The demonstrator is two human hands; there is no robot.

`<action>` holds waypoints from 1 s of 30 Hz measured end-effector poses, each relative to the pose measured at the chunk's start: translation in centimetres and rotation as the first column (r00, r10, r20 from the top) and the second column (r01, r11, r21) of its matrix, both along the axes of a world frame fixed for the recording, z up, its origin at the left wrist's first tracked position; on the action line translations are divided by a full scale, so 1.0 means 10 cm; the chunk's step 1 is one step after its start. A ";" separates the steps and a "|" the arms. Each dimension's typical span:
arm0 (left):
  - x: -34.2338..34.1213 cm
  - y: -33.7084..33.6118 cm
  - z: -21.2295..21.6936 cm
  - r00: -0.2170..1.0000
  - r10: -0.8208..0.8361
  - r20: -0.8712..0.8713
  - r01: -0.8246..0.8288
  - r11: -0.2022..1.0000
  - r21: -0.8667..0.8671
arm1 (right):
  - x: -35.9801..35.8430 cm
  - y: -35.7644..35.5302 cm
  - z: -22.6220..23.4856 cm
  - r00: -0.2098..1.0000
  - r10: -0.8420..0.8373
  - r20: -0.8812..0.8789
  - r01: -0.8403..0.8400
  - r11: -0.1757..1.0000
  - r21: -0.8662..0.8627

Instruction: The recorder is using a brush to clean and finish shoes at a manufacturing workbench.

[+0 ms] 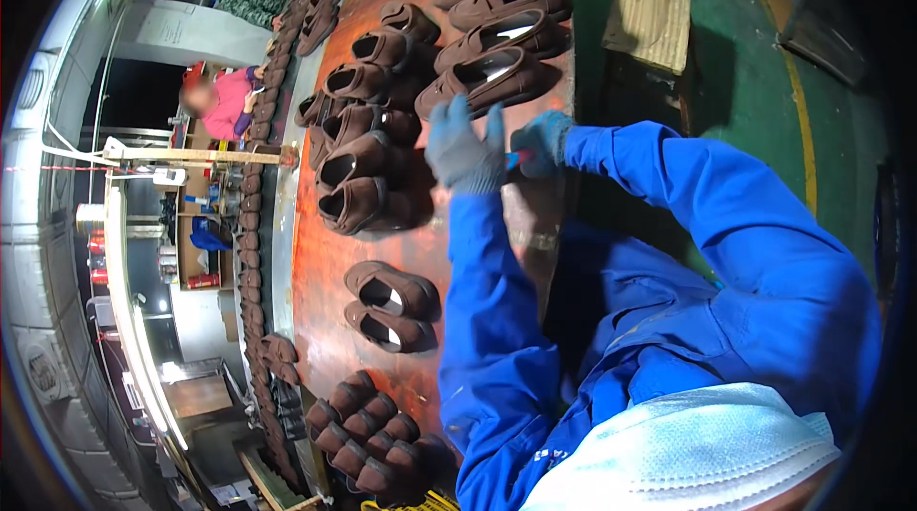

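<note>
My left hand (463, 150), in a grey-blue glove, has its fingers apart at the near edge of a brown loafer (492, 81). Whether the fingertips touch the shoe I cannot tell. Beside it, my right hand (543, 140) is gloved too and closed around a small blue and red tool (517, 159), whose kind is mostly hidden by the fingers. The loafer has a pale insole and is the nearest in a row of brown loafers (511, 0) lying along the right side of the reddish worktable (320, 320).
More brown shoes (353, 167) stand in the table's middle, with a pair (387, 306) nearer me and a cluster (368, 435) at lower left. A wooden block (650, 19) sits right of the table. Long shoe rows (250, 253) run at left, where a person in pink (224, 105) works.
</note>
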State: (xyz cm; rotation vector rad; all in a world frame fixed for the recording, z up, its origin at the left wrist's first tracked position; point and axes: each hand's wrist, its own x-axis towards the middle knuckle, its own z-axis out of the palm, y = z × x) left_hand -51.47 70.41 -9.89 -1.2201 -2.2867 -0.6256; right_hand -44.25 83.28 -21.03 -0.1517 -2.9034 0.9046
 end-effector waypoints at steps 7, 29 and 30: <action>-0.13 1.31 -0.19 0.989 0.102 0.103 -0.059 0.933 -0.355 | -0.02 -0.02 0.11 0.997 -0.013 0.073 0.003 0.992 0.128; -0.21 -0.63 0.04 0.900 -0.187 0.393 0.368 0.810 -0.456 | 0.86 -0.07 0.01 0.822 0.566 -0.067 -0.569 0.811 -0.136; -0.12 -0.84 -0.04 0.932 -0.149 0.332 0.323 0.756 -0.569 | 1.01 -0.03 -0.04 0.837 0.535 -0.116 -0.545 0.794 -0.271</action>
